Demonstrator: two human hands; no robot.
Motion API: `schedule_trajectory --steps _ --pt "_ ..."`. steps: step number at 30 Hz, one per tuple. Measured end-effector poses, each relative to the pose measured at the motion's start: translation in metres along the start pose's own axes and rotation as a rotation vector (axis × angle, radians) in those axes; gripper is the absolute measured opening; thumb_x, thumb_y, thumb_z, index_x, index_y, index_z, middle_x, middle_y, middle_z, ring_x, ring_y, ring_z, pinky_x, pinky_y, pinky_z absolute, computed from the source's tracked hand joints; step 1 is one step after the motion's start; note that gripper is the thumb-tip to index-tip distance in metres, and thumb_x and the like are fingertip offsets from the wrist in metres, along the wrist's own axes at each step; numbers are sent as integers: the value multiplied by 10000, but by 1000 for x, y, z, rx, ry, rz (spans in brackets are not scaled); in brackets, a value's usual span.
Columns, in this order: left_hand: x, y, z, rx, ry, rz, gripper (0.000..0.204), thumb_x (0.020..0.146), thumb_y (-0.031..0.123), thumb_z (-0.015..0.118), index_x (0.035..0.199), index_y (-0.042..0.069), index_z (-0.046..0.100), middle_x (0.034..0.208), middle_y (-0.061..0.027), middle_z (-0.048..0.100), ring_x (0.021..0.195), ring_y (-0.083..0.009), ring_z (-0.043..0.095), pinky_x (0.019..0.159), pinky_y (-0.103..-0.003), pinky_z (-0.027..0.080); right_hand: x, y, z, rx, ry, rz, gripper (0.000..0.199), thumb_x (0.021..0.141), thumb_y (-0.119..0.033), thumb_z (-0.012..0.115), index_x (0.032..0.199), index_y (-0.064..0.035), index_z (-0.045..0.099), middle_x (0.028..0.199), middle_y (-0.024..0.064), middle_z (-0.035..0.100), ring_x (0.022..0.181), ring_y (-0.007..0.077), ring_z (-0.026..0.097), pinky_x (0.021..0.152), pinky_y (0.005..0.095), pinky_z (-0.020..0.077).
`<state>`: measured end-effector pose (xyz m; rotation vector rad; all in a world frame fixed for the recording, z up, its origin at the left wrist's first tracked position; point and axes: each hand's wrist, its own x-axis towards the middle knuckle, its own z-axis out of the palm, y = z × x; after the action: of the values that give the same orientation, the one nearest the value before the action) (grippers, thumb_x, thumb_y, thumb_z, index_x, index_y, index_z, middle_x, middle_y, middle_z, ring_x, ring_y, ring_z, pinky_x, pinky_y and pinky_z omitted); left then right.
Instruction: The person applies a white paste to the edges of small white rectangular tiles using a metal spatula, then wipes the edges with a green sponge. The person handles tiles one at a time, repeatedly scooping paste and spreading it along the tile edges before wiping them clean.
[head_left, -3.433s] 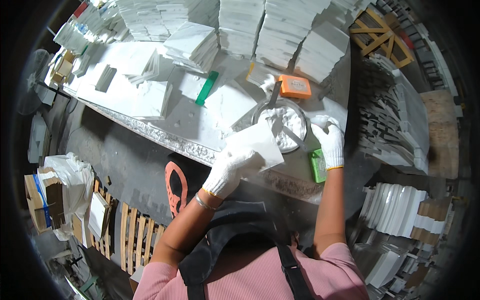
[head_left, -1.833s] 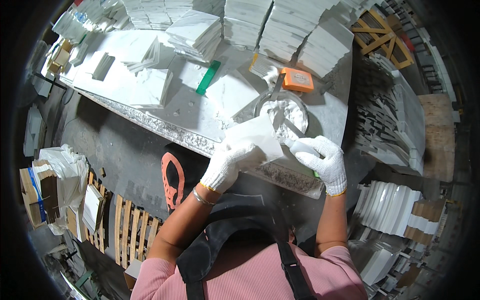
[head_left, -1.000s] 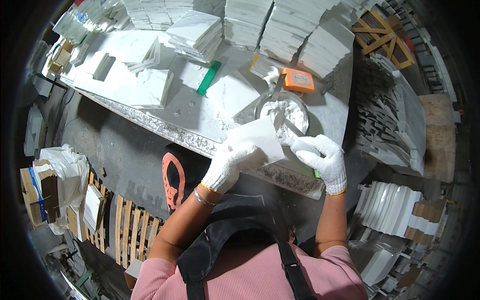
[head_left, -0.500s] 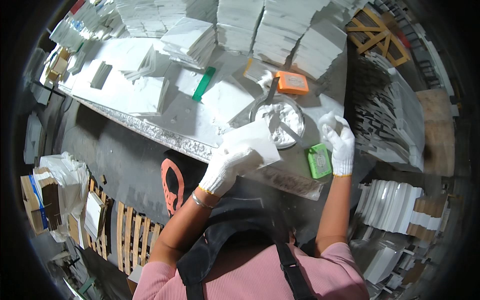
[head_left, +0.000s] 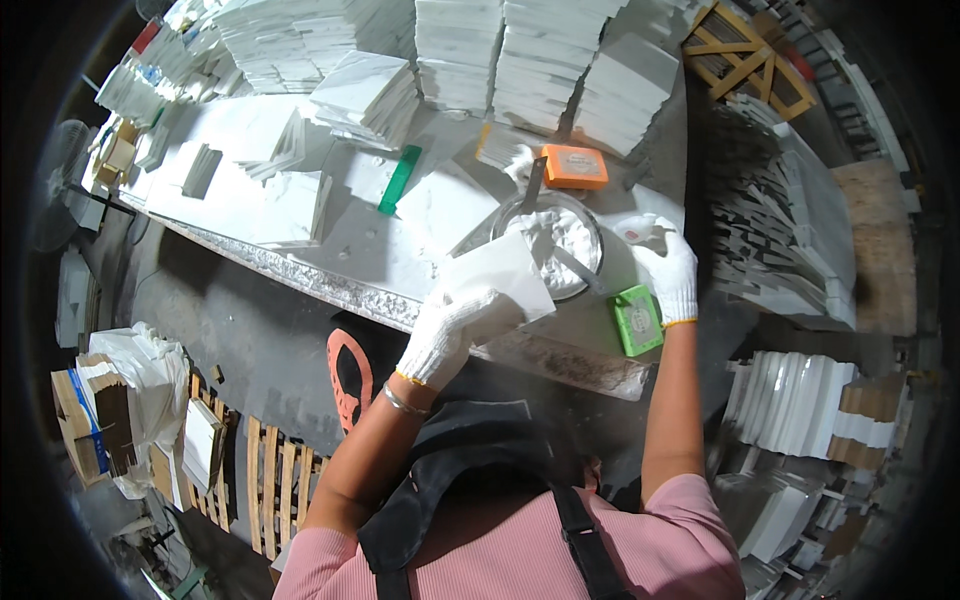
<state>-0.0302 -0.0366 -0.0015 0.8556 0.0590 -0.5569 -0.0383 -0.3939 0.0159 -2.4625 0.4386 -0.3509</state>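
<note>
My left hand (head_left: 445,335), in a white knitted glove, is closed on the near left edge of a white square tile (head_left: 500,275). The tile is raised and tilted, and its far right corner overlaps a round bowl of white paste (head_left: 572,240). Two flat dark blades, a spatula (head_left: 535,182) and another (head_left: 580,270), stand in the bowl. To the bowl's right, my gloved right hand (head_left: 670,265) is closed around a small white rounded thing (head_left: 632,230) with a reddish mark, its kind unclear. A green box (head_left: 637,320) lies just below that hand.
An orange box (head_left: 575,167) sits behind the bowl. On the worktable (head_left: 360,215) are a green strip (head_left: 400,180), a flat white tile (head_left: 445,205) and several tile stacks (head_left: 365,95). More slabs (head_left: 770,215) lean at the right. Wooden pallets (head_left: 275,480) lie on the floor at left.
My right hand has shifted slightly left and up with the small white thing, whose reddish mark now shows. My left hand still holds the tile in nearly the same place. The view has turned slightly.
</note>
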Motion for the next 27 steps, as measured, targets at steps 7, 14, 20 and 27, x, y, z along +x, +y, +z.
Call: schedule_trajectory --steps 7,14,20,27 --pt "-1 17 11 -42 66 -95 513 883 83 689 1364 -5 533 1231 -90 643 1100 -196 633 928 -330 523 -61 -82 -13 34 110 -68 274 864 -256 771 1106 -130 741 962 78 714 777 184 677 699 316 539" --pt "6 22 15 16 106 25 455 897 112 719 1316 3 580 1120 -53 675 934 -118 635 730 -253 515 -58 -102 8 -82 -202 -153 274 883 -230 741 1137 -127 748 913 108 731 787 196 698 723 313 538" --pt "13 28 10 52 104 49 437 901 67 715 1314 12 583 1153 -52 673 975 -120 633 802 -256 517 -50 -96 2 31 -272 -67 281 919 -230 695 1157 -86 738 990 139 743 897 259 712 805 350 545" --pt "17 26 9 100 122 70 452 885 50 713 1316 18 580 1166 -63 675 1013 -143 641 848 -284 513 -58 -107 10 -218 -376 -20 437 877 -307 741 1271 -124 687 969 142 740 839 233 709 754 352 542"
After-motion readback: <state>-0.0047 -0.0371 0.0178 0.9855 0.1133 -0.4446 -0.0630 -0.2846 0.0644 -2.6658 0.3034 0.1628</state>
